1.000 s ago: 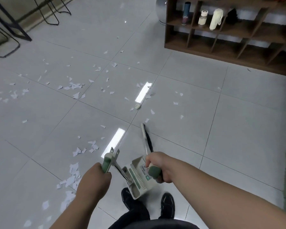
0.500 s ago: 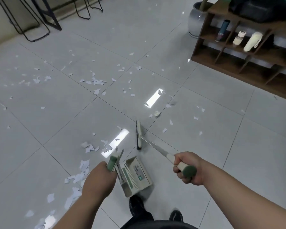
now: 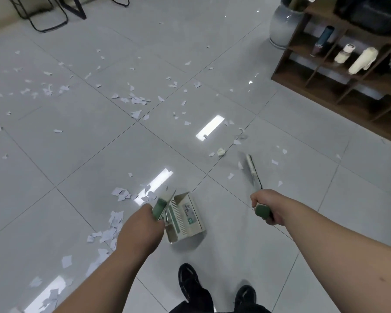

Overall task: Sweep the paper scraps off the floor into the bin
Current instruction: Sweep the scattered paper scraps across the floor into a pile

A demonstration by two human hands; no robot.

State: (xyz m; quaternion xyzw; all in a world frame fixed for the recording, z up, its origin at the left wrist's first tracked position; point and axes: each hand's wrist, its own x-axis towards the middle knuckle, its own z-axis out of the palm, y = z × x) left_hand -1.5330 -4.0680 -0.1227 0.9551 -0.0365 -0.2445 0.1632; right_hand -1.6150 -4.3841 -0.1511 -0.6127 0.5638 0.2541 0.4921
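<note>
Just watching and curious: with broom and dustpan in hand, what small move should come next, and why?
Probably sweep the broom left toward the dustpan: the right hand grips the broom's handle, the left hand holds the dustpan's handle, and loose scraps lie between them.

Both arms were out in front of me, forearms bare. My left forearm (image 3: 95, 279) ran up from the bottom left toward centre, wrist about straight. The left hand (image 3: 142, 224) showed its back to the camera, fingers wrapped round the green dustpan handle (image 3: 159, 206). My right forearm (image 3: 339, 240) came in from the right edge, angled up and inward. The right hand (image 3: 269, 206) was fisted on the green end of the broom handle (image 3: 262, 211), knuckles up, fingers curled under. The hands were well apart, the left lower in view. My legs were at the bottom, left shoe (image 3: 187, 279) ahead of right shoe (image 3: 245, 294).
</note>
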